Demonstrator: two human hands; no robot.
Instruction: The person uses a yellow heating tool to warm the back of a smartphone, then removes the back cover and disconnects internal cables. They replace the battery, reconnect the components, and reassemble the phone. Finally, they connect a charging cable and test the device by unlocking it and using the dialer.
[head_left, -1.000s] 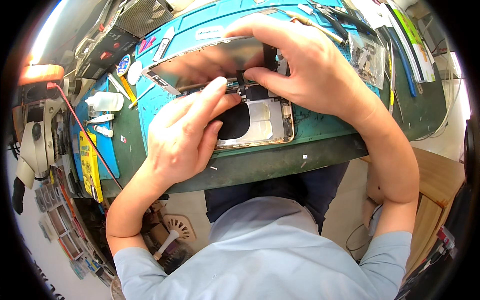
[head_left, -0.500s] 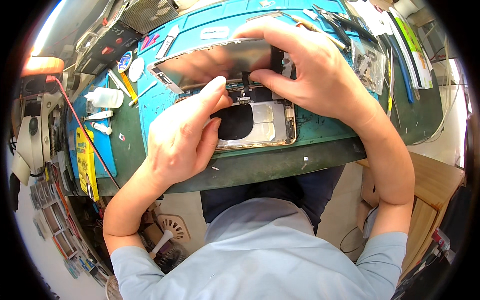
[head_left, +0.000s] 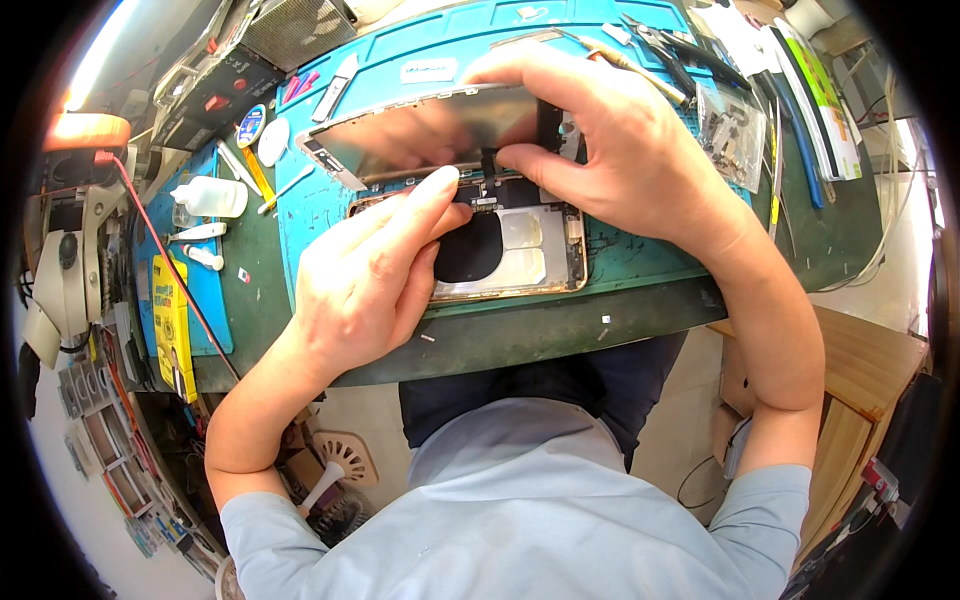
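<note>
An opened phone lies on the blue mat. Its screen assembly (head_left: 400,130) stands tilted up behind the phone housing (head_left: 525,228), metal back toward me, with a dark flex cable (head_left: 489,165) linking the two. My right hand (head_left: 625,150) is closed on the screen's right end, fingers over the top edge and thumb low beside the cable. Bent over the housing's left part is my left hand (head_left: 365,270), closed, its fingertips bunched at the small connectors (head_left: 484,204). What lies beneath its fingers is hidden. The housing shows a black oval area and a pale panel.
Pliers (head_left: 665,55), a bag of small parts (head_left: 730,130) and tweezers (head_left: 790,200) lie at right. A white bottle (head_left: 210,196), a swab (head_left: 285,189) and a yellow packet (head_left: 173,330) are at left. Tiny scraps dot the green table edge (head_left: 560,325). A red cable (head_left: 170,260) hangs at left.
My left fingertips have shifted slightly right and down over the connectors. The housing sits a little further left. My right hand still holds the screen up.
</note>
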